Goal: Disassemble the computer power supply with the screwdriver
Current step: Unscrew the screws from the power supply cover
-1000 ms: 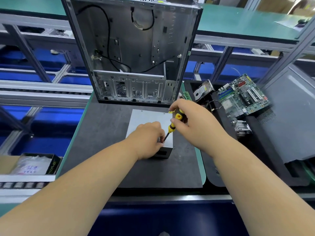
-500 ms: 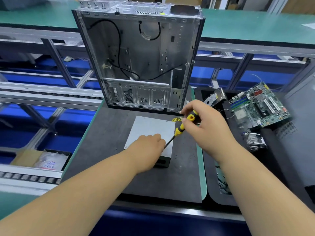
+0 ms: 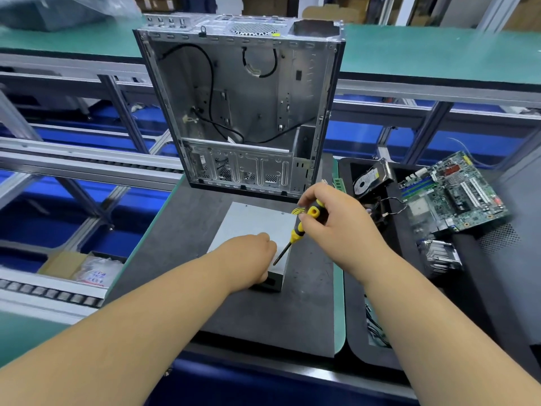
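Note:
The grey metal power supply lies flat on the dark mat in front of me. My left hand rests on its near right corner, fingers curled down over the top and front edge. My right hand grips the yellow and black screwdriver by the handle. The shaft slants down to the left, and its tip sits at the box's near right edge, close beside my left fingers. The screw itself is hidden.
An empty, open computer case stands upright just behind the power supply. To the right, a black tray holds a hard drive, a green motherboard and a heatsink. A box of bags sits lower left.
The view has tilted up and drawn back, so the case shows fully. My right hand has tipped the screwdriver further to the right; its tip stays by my left fingers.

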`<state>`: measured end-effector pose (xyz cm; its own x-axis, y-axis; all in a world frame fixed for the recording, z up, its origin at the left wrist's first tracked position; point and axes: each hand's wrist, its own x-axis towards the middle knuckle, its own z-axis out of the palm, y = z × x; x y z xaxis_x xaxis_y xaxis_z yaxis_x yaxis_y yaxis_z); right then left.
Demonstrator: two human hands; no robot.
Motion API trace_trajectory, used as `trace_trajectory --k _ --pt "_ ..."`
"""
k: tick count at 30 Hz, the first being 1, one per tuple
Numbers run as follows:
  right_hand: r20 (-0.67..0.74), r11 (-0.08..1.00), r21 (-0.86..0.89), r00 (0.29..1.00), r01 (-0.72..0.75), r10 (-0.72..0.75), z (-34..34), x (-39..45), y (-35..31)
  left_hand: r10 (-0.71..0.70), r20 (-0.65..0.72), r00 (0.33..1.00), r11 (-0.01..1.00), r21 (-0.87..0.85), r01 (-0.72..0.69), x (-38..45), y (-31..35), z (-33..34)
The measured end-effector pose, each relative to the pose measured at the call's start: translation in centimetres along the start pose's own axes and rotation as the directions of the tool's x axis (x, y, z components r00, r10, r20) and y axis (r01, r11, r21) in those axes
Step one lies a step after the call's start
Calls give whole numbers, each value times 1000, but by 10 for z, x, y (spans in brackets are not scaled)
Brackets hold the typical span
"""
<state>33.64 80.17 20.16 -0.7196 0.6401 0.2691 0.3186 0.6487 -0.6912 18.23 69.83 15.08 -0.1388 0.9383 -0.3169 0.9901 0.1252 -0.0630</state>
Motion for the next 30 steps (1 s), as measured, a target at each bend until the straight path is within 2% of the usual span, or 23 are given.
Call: trace_trajectory --k 14,22,30 --pt "-18 999 34 1000 14 -13 2 -4 5 -96 -17 995 995 3 96 2 8 0" --pt "-25 1000 -18 1000 13 -14 5 -7 10 -73 -5 997 997 40 73 0 8 -1" --pt "-25 1000 7 1000 5 -5 6 -8 14 -56 13 998 995 89 54 0 8 -2"
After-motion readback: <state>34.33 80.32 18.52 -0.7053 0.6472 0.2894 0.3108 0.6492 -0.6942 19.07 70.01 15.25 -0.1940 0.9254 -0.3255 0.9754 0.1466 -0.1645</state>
